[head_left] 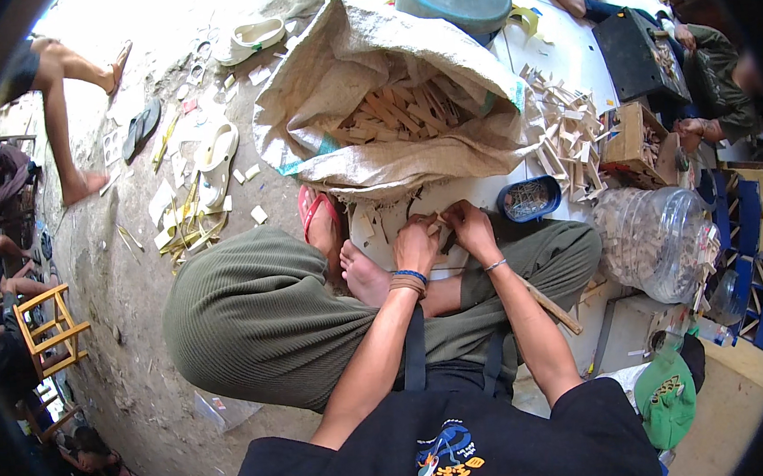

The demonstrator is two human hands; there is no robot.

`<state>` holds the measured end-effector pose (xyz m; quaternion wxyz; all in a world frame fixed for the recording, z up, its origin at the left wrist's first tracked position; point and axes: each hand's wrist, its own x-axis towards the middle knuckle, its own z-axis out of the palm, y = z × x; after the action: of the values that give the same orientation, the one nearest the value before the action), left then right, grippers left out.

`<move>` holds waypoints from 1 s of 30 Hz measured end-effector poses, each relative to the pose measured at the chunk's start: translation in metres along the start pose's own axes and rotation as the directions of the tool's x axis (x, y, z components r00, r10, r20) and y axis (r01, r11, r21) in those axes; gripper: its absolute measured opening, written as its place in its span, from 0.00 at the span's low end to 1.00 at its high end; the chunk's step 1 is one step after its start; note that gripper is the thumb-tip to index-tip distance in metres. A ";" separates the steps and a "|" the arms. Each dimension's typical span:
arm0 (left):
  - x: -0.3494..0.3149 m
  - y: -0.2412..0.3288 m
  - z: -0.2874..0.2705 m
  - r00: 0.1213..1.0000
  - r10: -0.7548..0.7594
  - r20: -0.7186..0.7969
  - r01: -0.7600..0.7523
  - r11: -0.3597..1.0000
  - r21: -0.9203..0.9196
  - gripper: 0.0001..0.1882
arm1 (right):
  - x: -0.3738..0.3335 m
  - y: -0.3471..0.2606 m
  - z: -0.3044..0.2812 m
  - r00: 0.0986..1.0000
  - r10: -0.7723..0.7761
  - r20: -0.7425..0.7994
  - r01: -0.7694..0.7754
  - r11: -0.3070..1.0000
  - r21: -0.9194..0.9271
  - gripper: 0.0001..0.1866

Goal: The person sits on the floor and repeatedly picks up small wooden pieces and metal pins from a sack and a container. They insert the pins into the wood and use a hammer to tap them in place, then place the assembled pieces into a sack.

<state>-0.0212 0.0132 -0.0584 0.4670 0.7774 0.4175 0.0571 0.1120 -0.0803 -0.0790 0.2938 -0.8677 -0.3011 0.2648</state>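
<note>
My left hand (pixel 416 245) and my right hand (pixel 472 231) meet in front of my crossed legs, fingers closed and nearly touching. A small pale piece of wood (pixel 439 220) shows at the fingertips of my left hand. Whatever the right fingers pinch is too small to make out. Just right of the hands stands a dark blue tub (pixel 529 199) of nails. A wooden handle (pixel 549 303) sticks out beside my right forearm; its other end is hidden. Beyond the hands lies a large open woven sack (pixel 327 91) with many thin wood pieces (pixel 399 111) inside.
Loose wood pieces (pixel 566 137) are heaped right of the sack, near a wooden box (pixel 636 145) and a clear plastic jug (pixel 656 241). A co-worker's hand (pixel 691 132) is by that box. Clogs (pixel 215 165) and scraps lie at left; a green cap (pixel 667 399) is at lower right.
</note>
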 end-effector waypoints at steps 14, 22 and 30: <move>0.002 -0.003 0.003 1.000 -0.014 0.013 0.014 1.000 -0.018 0.20 | -0.003 -0.001 0.009 0.995 0.070 -0.073 -0.078 0.990 -0.117 0.16; 0.001 -0.003 0.004 0.999 0.014 0.036 -0.015 0.999 0.046 0.20 | 0.002 -0.001 0.003 0.997 0.080 -0.012 -0.081 0.986 -0.144 0.16; -0.002 -0.005 0.006 0.997 0.047 0.060 -0.053 0.994 0.100 0.20 | -0.003 -0.007 0.001 0.995 0.096 -0.032 -0.100 0.976 -0.191 0.16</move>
<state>-0.0226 0.0088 -0.0654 0.4372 0.8117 0.3864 0.0251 0.1068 -0.0776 -0.0745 0.1984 -0.9088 -0.2788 0.2388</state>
